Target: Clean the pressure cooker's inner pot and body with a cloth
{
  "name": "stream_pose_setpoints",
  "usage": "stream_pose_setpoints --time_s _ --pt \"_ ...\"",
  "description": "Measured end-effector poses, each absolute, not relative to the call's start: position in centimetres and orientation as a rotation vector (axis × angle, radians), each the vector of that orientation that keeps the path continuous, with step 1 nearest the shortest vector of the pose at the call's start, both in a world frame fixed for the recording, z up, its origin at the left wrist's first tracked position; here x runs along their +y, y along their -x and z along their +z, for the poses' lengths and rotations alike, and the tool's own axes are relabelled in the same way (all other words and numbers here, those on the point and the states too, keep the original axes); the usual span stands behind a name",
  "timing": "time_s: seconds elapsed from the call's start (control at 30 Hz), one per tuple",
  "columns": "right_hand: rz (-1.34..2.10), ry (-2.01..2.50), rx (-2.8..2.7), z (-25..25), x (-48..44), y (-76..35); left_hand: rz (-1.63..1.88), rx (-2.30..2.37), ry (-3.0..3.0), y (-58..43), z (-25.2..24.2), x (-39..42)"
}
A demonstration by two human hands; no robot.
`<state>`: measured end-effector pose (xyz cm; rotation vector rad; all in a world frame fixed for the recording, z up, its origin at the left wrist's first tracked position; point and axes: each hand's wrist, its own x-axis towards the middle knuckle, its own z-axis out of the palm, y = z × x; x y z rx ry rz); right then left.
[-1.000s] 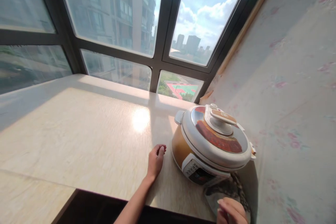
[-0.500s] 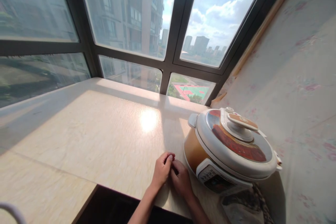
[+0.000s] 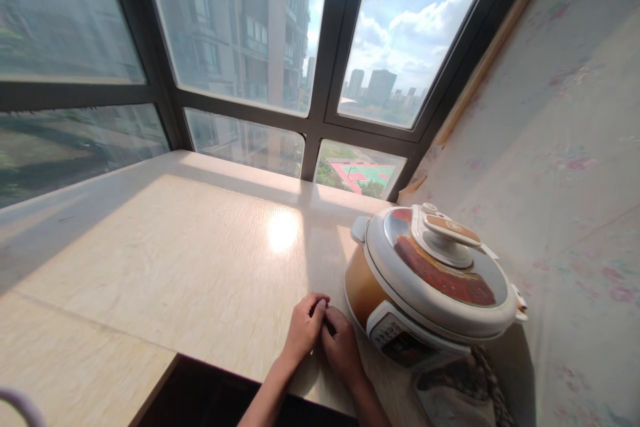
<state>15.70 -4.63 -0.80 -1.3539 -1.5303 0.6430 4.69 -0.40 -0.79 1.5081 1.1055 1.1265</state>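
Observation:
My left hand and my right hand rest together on the pale marbled countertop, close to its front edge. Both are closed with curled fingers, and their fingertips and thumbs meet. No object shows between them, though the insides of the palms are hidden. Just right of my right hand stands an electric pressure cooker with a white rim, gold body and a red-patterned lid. Its lid is on, and its control panel faces toward me.
A crumpled cloth or bag lies in front of the cooker. Dark-framed windows border the countertop at the back and left. Flowered wallpaper covers the right wall. A dark opening lies below the front edge, and a curved grey tube shows bottom left.
The view has shifted slightly, so the cooker and hands appear a little farther left. My hands keep the same closed pose.

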Motion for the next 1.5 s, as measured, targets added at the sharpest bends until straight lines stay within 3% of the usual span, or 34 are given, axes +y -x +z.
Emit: stream_pose_setpoints --time_s 0.97,1.5 --pt "0.627 1.385 -1.389 -2.5 -4.4 -15.4 1.157 1.12 -1.522 -4.5 -0.5 -1.2" --pt "0.36 1.355 -1.459 -6.1 -3.6 -15.4 1.2 1.188 -1.503 -4.7 -0.5 -1.4"
